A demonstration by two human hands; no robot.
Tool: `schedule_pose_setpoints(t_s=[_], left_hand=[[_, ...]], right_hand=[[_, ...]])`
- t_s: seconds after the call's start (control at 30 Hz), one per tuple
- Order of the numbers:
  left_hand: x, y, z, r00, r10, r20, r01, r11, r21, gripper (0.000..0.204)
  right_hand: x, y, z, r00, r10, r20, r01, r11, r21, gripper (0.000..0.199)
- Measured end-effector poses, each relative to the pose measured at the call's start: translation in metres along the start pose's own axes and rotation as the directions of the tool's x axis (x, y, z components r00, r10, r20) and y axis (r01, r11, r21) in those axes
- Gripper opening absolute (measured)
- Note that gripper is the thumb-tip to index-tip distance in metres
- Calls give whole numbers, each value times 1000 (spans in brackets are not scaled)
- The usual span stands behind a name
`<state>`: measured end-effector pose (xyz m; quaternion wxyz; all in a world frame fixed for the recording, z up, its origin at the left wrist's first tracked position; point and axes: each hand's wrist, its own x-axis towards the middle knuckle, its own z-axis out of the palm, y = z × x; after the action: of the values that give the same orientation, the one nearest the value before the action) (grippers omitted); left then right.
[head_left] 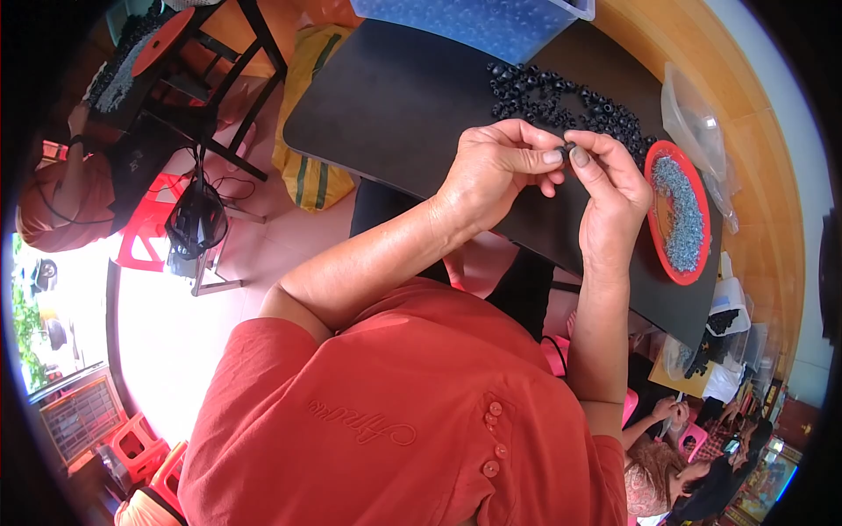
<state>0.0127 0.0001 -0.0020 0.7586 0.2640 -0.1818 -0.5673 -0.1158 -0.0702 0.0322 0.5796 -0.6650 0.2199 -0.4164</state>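
Fingertips (580, 158) of left hand (495, 164) and right hand (617, 191) pinch what seems 1 small black fitting (567, 151) above the table (395, 96).

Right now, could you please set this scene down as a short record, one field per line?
Left hand: pinching a small black piece
Right hand: fingertips closed on the small black piece
Table: dark, rounded corner
Beyond the hands: loose heap of black pieces
Right side: red oval tray of bluish-grey bits
Far edge: translucent plastic bin
Left of table: yellow woven sack, green stripes
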Motion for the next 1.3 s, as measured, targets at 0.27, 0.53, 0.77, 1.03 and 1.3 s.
schedule_pose_setpoints(t_s=[0.27, 0.53, 0.77, 1.03, 1.3], left_hand=[[1, 0, 0, 1000, 3, 7, -3, 1000, -16, 3], [1, -1, -1, 1000, 9, 5, -9, 1000, 2, 3], [1, -1, -1, 1000, 18, 3, -18, 1000, 21, 3], [0, -2, -3, 1000, 2, 19, -2, 1000, 24, 3], [2, -3, -3, 1000, 16, 11, -16, 1000, -23, 4]], right_hand=[[-1, 2, -1, 999, -40, -5, 39, 997, -61, 14], [2, -6, -3, 987, -138, 80, 157, 925, -346, 13], [4, -10, -7, 982, 186, -21, -188, 978, -93, 13], [-10, -9, 4, 945, -297, 140, 327, 810, -486, 21], [-7, 12, 19, 846, -516, 131, 467, 601, -648, 29]])
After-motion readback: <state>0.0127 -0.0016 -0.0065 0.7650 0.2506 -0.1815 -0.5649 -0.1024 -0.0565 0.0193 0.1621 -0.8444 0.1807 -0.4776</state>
